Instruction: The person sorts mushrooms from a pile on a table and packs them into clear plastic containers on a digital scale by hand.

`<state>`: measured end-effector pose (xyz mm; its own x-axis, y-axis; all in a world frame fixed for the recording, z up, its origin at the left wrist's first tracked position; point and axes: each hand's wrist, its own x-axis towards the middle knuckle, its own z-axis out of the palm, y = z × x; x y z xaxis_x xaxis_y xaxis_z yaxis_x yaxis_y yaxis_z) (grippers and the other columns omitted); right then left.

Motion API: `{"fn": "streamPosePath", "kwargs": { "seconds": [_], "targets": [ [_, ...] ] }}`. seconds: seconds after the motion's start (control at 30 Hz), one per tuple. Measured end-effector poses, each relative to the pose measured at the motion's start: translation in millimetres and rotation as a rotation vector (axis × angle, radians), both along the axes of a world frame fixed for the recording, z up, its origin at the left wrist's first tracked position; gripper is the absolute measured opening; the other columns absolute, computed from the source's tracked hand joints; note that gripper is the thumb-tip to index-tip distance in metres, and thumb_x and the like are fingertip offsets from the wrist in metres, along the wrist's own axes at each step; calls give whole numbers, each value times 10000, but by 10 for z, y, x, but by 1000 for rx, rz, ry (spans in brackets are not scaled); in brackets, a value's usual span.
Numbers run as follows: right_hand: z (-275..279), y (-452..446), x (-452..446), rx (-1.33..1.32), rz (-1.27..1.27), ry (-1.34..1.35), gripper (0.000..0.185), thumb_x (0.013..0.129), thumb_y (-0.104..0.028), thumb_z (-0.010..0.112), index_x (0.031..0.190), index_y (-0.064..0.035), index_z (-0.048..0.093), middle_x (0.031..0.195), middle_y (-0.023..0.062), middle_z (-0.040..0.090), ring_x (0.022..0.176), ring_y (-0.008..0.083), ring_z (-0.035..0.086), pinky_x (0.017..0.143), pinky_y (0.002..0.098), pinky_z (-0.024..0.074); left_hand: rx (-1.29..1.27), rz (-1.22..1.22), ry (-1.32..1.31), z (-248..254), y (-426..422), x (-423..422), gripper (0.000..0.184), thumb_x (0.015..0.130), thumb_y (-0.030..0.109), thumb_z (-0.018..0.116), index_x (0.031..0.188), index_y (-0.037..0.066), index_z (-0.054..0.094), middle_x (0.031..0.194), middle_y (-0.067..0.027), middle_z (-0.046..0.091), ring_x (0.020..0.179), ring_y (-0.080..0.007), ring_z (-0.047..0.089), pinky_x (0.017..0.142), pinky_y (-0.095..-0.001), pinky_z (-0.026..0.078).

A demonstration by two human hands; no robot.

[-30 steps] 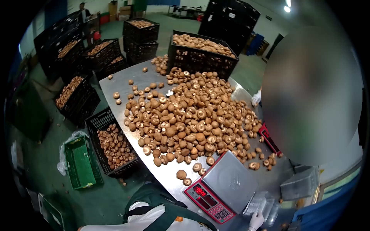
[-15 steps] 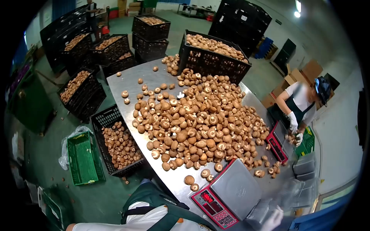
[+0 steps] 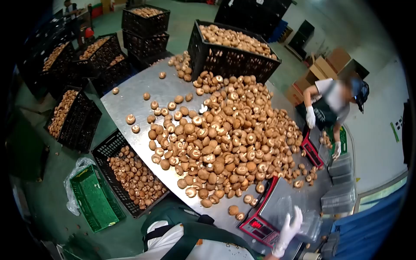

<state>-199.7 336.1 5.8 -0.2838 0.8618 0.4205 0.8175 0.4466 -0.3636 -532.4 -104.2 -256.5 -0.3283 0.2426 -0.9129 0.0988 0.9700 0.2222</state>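
Brimming with mushrooms (image 3: 236, 41), a black crate (image 3: 234, 63) stands beyond the right hand (image 3: 288, 232) with fingers (image 3: 297, 215) spread.

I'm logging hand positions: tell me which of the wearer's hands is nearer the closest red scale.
Right. The gloved right hand is by the keypad end of the closest red scale, contact unclear; the left hand is out of view.

The single head view looks forward and down from above the wearer's chest (image 3: 216, 250), close over the table (image 3: 134, 99), reaching far crates (image 3: 149, 27).
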Motion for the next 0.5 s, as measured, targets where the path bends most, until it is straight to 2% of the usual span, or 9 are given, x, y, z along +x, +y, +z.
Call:
{"fn": "streamPosePath", "kwargs": {
  "seconds": [0.1, 0.17, 0.27, 0.3, 0.37, 0.4, 0.43, 0.5],
  "targets": [
    [-42, -59, -1084, -132, 159, 117, 358, 788, -33, 630, 1143, -2, 593, 1151, 152, 599, 1110, 294, 545, 992, 382, 393, 13, -17, 3, -56, -43, -326, 339, 833, 313, 473, 1025, 112, 668, 1045, -148, 657, 1027, -315, 606, 933, -416, 427],
    [-244, -100, -1697, -230, 295, 160, 357, 801, -69, 644, 1149, -10, 590, 1145, 162, 604, 1087, 312, 563, 965, 370, 421, 24, -19, 0, -61, -55, -522, 332, 830, 304, 476, 1014, 111, 673, 1039, -148, 659, 1024, -314, 608, 931, -416, 428],
    [-571, -110, -2457, -238, 428, 109, 381, 813, -157, 662, 1166, -38, 587, 1176, 179, 586, 1086, 340, 560, 949, 363, 436, 30, -29, -4, -61, -70, -741, 321, 824, 290, 480, 998, 111, 681, 1030, -147, 662, 1019, -312, 611, 927, -417, 430],
    [-664, -108, -2632, -243, 437, 78, 395, 817, -196, 666, 1176, -52, 585, 1195, 182, 575, 1097, 343, 552, 947, 366, 437, 24, -33, -12, -80, -89, -780, 318, 822, 286, 481, 992, 110, 684, 1027, -147, 664, 1017, -312, 612, 926, -417, 431],
    [-956, -66, -2825, -204, 447, -154, 414, 820, -247, 662, 1184, -67, 581, 1210, 166, 563, 1069, 331, 555, 917, 377, 452, 12, -50, -32, -104, -140, -850, 311, 818, 277, 484, 981, 110, 689, 1021, -147, 666, 1014, -311, 614, 924, -417, 432],
    [-1055, -21, -2872, -60, 468, -286, 417, 810, -268, 665, 1173, -79, 584, 1198, 150, 563, 1026, 317, 561, 883, 380, 464, 5, -60, -40, -105, -158, -882, 308, 816, 272, 485, 975, 109, 692, 1018, -147, 667, 1012, -310, 615, 923, -418, 433],
    [-1135, 13, -2901, -25, 448, -251, 369, 791, -236, 678, 1119, -82, 608, 1144, 136, 583, 992, 307, 566, 869, 384, 466, -1, -70, -49, -110, -174, -906, 305, 814, 268, 486, 970, 109, 695, 1015, -147, 668, 1010, -310, 616, 922, -418, 433],
    [-1165, 109, -2844, -131, 456, -102, 293, 792, -176, 667, 1066, -81, 625, 1095, 131, 602, 982, 311, 570, 866, 387, 466, -12, -105, -69, -113, -193, -925, 298, 810, 259, 489, 959, 109, 700, 1009, -147, 670, 1007, -309, 618, 920, -418, 435]
  ]
}}
